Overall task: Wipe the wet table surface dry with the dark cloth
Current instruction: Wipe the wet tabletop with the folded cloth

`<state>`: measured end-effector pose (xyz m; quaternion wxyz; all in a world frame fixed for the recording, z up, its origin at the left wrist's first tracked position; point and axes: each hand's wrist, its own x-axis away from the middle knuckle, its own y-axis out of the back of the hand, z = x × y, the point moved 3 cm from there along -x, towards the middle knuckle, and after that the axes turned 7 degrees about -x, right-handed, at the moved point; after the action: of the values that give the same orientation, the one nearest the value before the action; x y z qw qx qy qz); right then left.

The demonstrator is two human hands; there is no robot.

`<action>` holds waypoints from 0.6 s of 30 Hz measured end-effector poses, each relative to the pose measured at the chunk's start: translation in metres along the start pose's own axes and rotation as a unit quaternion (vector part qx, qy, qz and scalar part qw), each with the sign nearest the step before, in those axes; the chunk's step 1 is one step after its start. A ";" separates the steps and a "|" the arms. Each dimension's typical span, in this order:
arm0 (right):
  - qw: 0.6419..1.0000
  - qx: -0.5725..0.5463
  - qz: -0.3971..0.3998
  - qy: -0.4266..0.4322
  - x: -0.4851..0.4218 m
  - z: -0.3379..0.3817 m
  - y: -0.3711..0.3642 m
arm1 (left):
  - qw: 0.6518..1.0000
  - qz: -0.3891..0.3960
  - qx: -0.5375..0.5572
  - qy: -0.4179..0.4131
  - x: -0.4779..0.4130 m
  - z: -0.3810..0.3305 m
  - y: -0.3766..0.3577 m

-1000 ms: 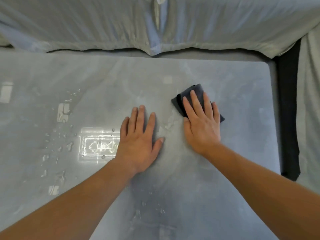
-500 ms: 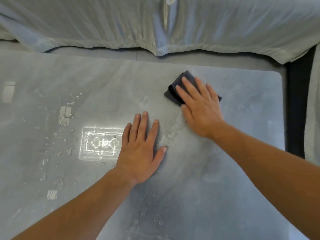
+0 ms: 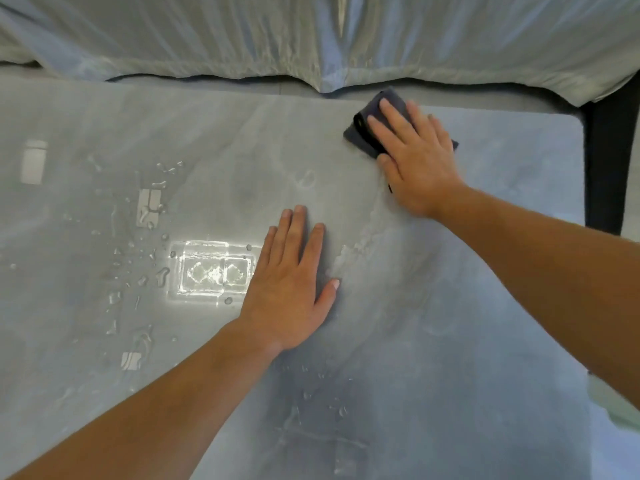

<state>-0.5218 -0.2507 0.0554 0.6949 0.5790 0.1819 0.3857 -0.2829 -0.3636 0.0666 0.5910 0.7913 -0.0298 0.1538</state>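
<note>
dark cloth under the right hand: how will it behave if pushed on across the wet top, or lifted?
The dark cloth looks folded and soft, so it would probably droop if lifted. Pressed flat under the right hand, it likely slides easily on the glossy table. It may bunch at its free edge near the droplets.

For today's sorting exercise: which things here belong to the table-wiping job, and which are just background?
Part of the job:
- folded dark cloth
- right hand pressing it flat
- left hand braced on the table
- grey wet tabletop
- scattered water droplets

Background:
- pale draped fabric sheet
- black upright post
</note>
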 end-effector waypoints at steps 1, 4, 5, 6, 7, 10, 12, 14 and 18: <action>0.999 -0.017 -0.013 -0.044 -0.004 0.001 0.000 | 1.000 -0.006 0.003 0.004 0.003 0.001 0.001; 0.996 -0.032 -0.040 -0.078 0.023 0.034 -0.015 | 0.999 -0.031 0.017 0.024 0.012 0.004 0.004; 0.998 -0.021 -0.028 -0.046 0.044 0.048 -0.022 | 0.999 -0.034 0.023 0.031 0.017 0.005 0.004; 1.000 -0.008 -0.010 0.002 0.067 0.058 -0.028 | 0.998 -0.033 0.025 0.038 0.023 0.006 0.004; 0.999 -0.003 0.019 0.049 0.085 0.061 -0.033 | 0.998 -0.027 0.023 0.043 0.027 0.007 0.001; 0.994 0.014 0.046 0.100 0.091 0.041 -0.029 | 0.999 0.000 -0.004 0.037 0.041 0.012 -0.008; 1.000 -0.017 -0.005 0.001 0.074 0.025 -0.021 | 0.999 0.015 -0.021 0.024 0.044 0.016 -0.013; 0.989 -0.064 -0.049 -0.120 0.069 0.028 -0.020 | 0.999 0.020 -0.013 0.023 0.045 0.018 -0.014; 0.998 -0.024 -0.036 -0.045 0.121 0.072 -0.043 | 0.999 0.044 0.019 0.022 0.044 0.018 -0.014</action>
<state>-0.3801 -0.2099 0.0569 0.7292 0.5723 0.1619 0.3385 -0.2343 -0.3705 0.0609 0.5692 0.7968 -0.0487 0.1971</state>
